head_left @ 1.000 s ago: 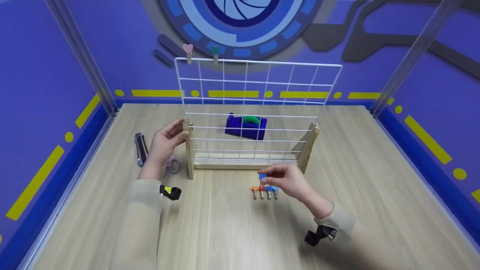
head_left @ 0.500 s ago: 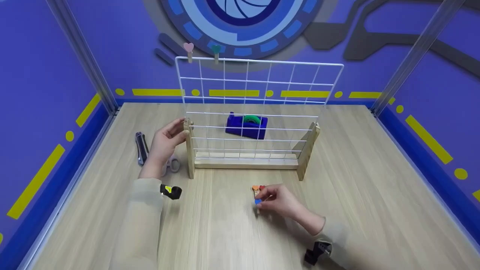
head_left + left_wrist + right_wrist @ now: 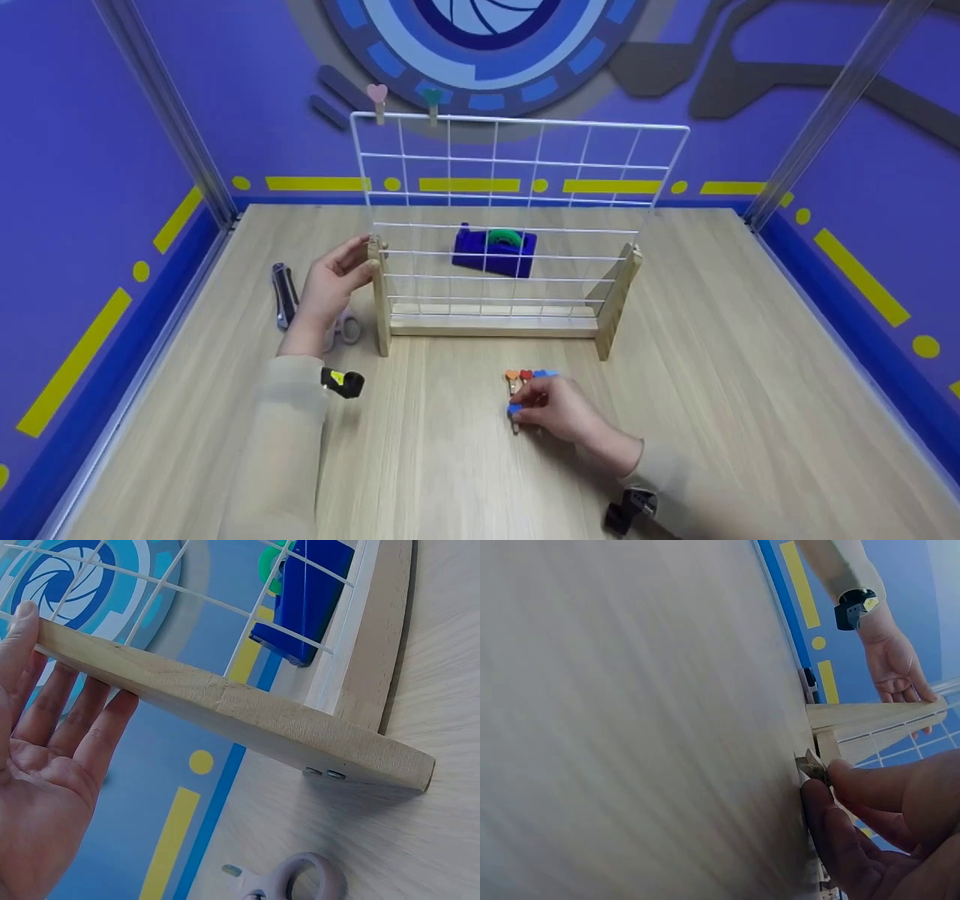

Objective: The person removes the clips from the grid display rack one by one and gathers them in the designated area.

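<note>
Blue-topped, the small clip [image 3: 514, 409] sits low over the tabletop [image 3: 442, 465], pinched between thumb and fingers of my right hand [image 3: 559, 412], just in front of the orange clip [image 3: 512, 375] and the red clip [image 3: 526, 374]. My left hand [image 3: 330, 289] grips the wooden upright [image 3: 381, 307] of the wire grid [image 3: 495, 120], thumb on one face, fingers on the other. I take the step in hand to be placing or regripping this clip. If placing, the next move calls for settling it flat and easing the fingers apart; if regripping, a firmer pinch before any lift. From my feeds I cannot tell whether the clip touches the wood. More blue tops [image 3: 546, 373] show behind my knuckles, mostly hidden, their count unclear; the right wrist view catches the held clip only edge-on, its colour lost.
</note>
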Action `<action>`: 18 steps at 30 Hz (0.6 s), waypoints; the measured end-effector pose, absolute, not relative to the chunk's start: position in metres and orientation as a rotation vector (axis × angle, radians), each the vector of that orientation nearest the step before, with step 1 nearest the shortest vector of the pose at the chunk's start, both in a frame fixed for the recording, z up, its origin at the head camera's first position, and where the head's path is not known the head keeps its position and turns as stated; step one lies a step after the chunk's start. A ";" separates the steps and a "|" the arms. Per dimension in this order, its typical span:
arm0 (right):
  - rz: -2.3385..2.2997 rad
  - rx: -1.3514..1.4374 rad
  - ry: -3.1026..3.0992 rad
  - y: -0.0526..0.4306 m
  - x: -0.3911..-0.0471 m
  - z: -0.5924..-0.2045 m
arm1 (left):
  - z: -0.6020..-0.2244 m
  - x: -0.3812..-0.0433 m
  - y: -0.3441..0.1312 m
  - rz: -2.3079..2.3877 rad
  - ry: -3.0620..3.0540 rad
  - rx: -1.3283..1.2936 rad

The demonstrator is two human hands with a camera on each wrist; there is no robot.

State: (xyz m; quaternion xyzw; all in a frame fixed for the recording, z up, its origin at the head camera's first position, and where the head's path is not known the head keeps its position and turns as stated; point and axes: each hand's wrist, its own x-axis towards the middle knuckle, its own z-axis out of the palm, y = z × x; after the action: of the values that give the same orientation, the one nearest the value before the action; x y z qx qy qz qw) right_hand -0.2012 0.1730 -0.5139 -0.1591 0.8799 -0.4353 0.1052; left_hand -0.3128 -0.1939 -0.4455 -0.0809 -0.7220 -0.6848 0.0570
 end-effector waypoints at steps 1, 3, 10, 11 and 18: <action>-1.276 -0.472 2.601 0.172 -0.201 -0.513 | -0.445 -0.313 -0.194 -2.079 -2.187 -0.246; -1.261 -0.476 2.610 0.172 -0.201 -0.513 | -0.445 -0.313 -0.193 -2.100 -2.169 -0.238; -1.243 -0.486 2.615 0.171 -0.201 -0.514 | -0.446 -0.314 -0.194 -2.097 -2.175 -0.239; -1.241 -0.483 2.616 0.170 -0.201 -0.515 | -0.446 -0.314 -0.194 -2.090 -2.180 -0.242; -1.247 -0.462 2.593 0.171 -0.201 -0.516 | -0.445 -0.311 -0.194 -2.083 -2.183 -0.257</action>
State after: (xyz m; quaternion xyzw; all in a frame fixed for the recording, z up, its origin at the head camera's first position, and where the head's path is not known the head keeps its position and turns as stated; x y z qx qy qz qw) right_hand -0.2012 0.1712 -0.5157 -0.1575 0.8841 -0.4251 0.1134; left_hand -0.3114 -0.1939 -0.4451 -0.0848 -0.7198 -0.6867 0.0564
